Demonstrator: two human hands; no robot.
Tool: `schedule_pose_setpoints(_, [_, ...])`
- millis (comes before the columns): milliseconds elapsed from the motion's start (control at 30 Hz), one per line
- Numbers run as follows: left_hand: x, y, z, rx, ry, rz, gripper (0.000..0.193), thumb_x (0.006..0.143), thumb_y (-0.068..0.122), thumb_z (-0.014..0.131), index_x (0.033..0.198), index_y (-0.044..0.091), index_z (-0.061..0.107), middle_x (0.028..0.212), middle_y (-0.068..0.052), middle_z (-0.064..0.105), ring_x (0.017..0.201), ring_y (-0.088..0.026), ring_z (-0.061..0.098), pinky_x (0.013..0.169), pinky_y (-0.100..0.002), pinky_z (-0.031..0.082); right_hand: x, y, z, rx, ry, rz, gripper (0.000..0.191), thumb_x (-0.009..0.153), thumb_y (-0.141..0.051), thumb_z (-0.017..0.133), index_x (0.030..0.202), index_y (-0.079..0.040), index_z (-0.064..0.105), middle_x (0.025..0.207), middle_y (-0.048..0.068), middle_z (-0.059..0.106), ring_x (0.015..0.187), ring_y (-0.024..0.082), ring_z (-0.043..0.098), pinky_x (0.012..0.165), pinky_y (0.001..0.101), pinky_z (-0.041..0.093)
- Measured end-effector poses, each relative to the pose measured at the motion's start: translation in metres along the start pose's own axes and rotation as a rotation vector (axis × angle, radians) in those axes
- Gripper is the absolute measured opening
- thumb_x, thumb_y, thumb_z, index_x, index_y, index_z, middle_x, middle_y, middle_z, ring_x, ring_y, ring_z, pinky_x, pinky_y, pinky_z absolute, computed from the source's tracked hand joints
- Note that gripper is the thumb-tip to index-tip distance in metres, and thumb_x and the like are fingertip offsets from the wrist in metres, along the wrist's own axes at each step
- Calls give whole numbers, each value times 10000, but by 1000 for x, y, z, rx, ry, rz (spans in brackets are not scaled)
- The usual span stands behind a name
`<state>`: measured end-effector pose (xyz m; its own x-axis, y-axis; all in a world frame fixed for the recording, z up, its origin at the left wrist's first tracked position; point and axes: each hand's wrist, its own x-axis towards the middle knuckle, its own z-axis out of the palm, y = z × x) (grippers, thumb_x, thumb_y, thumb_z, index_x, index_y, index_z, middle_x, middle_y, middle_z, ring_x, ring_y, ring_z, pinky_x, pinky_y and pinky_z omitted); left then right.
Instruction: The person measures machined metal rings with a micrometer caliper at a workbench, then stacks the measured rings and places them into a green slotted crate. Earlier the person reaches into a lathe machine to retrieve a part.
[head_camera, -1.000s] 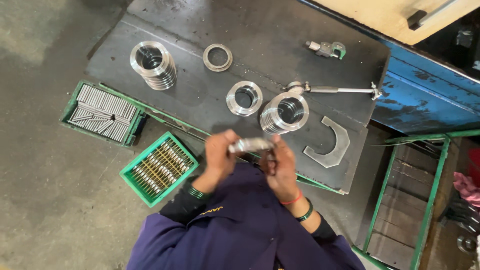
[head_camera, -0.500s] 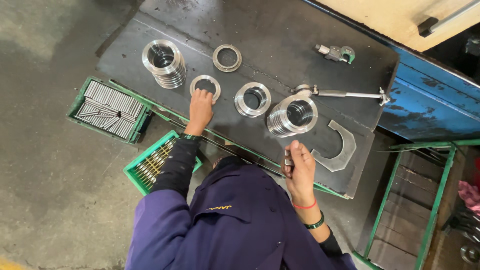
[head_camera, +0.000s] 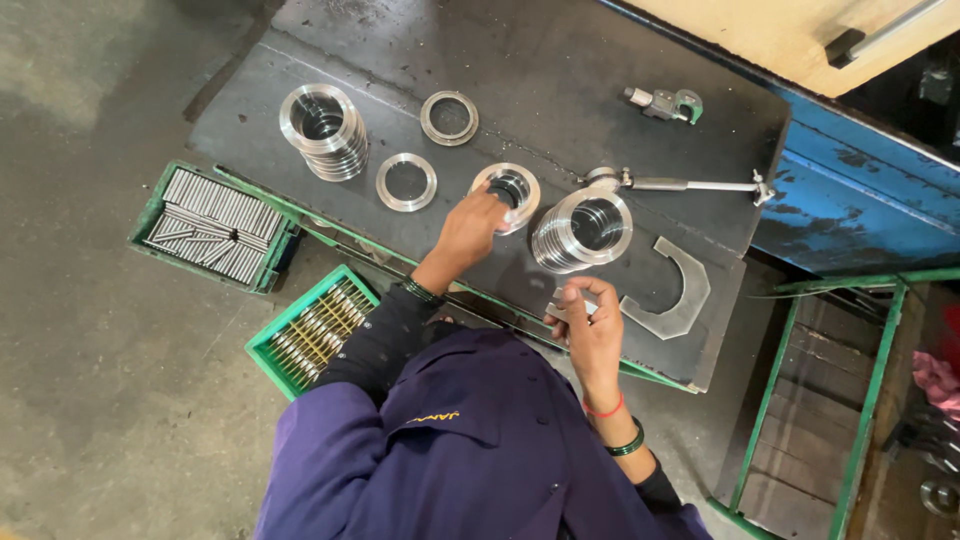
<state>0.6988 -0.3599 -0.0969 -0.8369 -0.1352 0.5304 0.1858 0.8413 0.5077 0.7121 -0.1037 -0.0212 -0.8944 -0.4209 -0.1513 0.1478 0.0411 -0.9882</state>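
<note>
Left hand: left hand (head_camera: 468, 232) reaches forward onto the dark metal table (head_camera: 560, 60), fingers curled down on the near edge of a small steel ring (head_camera: 508, 188); it touches the ring, but whether it really grips it I cannot tell.
Right hand: right hand (head_camera: 592, 330) is close to the body, at the near edge of the table, fingers closed around a small shiny metal piece (head_camera: 568, 305); the piece is too much covered to tell its shape.
Small steel ring: lies flat on the table, just to the left of the big ring stack (head_camera: 583, 228), near it but not touching as far as I can see.
Big ring stack: several wide steel rings piled up, just in front of the right hand.
Curved plate: flat grey piece in a hook shape (head_camera: 672, 292), on the table to the right of the big ring stack.
Long gauge: thin tool with a rod (head_camera: 680, 184), behind the big ring stack, its round head next to the stack.
Single rings: one flat ring (head_camera: 406, 182) to the left of the small steel ring, another (head_camera: 449, 117) farther back.
Tall ring stack: second pile of rings (head_camera: 323, 130) far left on the table.
Green trays: two trays on the floor left of the table, one with grey pins (head_camera: 212, 226), one with thin rods (head_camera: 312, 330).
</note>
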Motion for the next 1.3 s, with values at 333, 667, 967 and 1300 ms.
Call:
schedule_pose_setpoints(333, [-1, 77, -42, -626, 227, -711, 415, 1028, 341, 610, 767, 23, 665, 619, -18, 587, 611, -69, 523, 578, -296, 445, 23, -45, 11, -260, 168, -230, 232, 1010, -233, 712, 945, -12, 689, 815, 47, 720, 694, 60, 647, 609, 209, 541])
schedule_pose_setpoints(667, [-9, 149, -75, -559, 56, -383, 340, 992, 230, 627, 729, 18, 600, 575, -90, 474, 487, -91, 381, 482, -344, 358, 4, -68, 20, -531, 220, -539, 241, 1023, -200, 724, 927, 12, 664, 749, 37, 706, 634, 46, 620, 567, 215, 482])
schedule_pose_setpoints(967, [-23, 146, -66, -929, 6, -427, 413, 1029, 155, 611, 681, 4, 447, 593, 23, 361, 605, -41, 306, 500, -295, 259, -4, -61, -5, -109, 269, -210, 256, 1033, -267, 654, 909, -45, 643, 774, -12, 660, 541, 12, 503, 451, 192, 370])
schedule_pose_setpoints(1300, [-43, 152, -50, -1125, 108, -477, 404, 1036, 159, 561, 662, 20, 496, 579, 42, 466, 557, -30, 392, 504, -291, 304, -7, -45, -17, 165, 255, -122, 293, 1037, -294, 659, 880, -49, 627, 677, -25, 577, 488, 16, 423, 427, 195, 305])
